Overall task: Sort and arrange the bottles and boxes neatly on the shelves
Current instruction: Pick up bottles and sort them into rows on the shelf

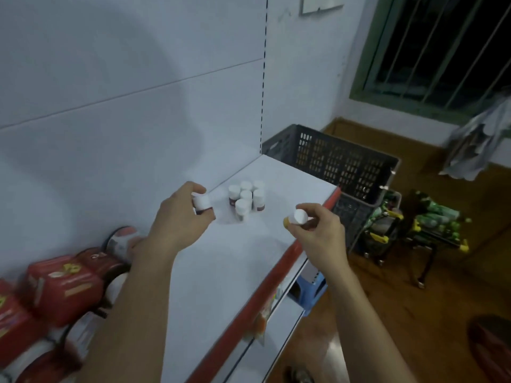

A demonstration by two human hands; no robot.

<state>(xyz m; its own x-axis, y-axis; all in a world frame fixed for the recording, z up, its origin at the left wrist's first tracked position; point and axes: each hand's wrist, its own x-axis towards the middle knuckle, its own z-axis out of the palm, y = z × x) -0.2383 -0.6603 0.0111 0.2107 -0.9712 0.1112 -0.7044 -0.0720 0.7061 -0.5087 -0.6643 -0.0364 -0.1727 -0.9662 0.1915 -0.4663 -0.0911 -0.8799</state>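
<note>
Several small white-capped bottles (247,198) with dark labels stand clustered near the back of the white top shelf (226,261). My left hand (179,217) grips one such white-capped bottle (201,203) just left of the cluster, above the shelf. My right hand (315,230) holds another white-capped bottle (300,217) over the shelf's red front edge, right of the cluster; something yellow shows at its far end.
Red boxes (63,283) and round tins (121,240) crowd the shelf's left end. A dark plastic crate (340,161) sits beyond the shelf's right end. Trolleys with green bottles (431,217) stand on the wooden floor. A blue stool (312,288) is below.
</note>
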